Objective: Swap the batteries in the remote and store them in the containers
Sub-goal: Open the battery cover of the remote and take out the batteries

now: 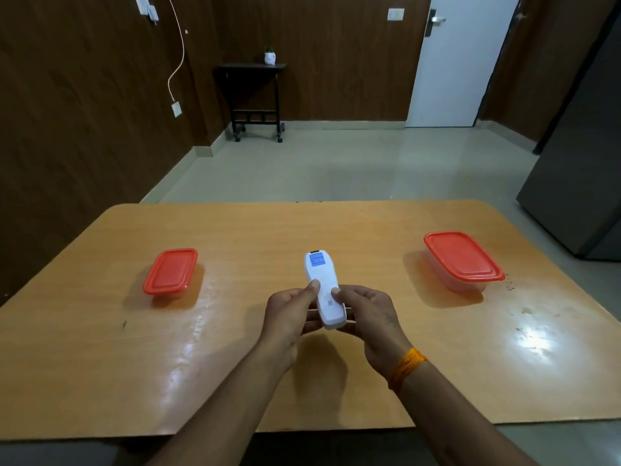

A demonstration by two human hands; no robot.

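1. Remote: white, face down, held over the worktop between two lidded containers.
2. Left hand and right hand grip its near end, thumbs on the back.
3. Likely light, rigid, smooth plastic; hold the sides and slide the back cover with the thumbs.

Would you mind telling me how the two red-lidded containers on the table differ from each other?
The left container sits to the left of the remote, the right container to its right and a bit farther back. The left container looks smaller in this view than the right container. The left container's clear base is mostly hidden under its lid, while the right container's shows plainly. Both have red lids on and rest on the wooden table.
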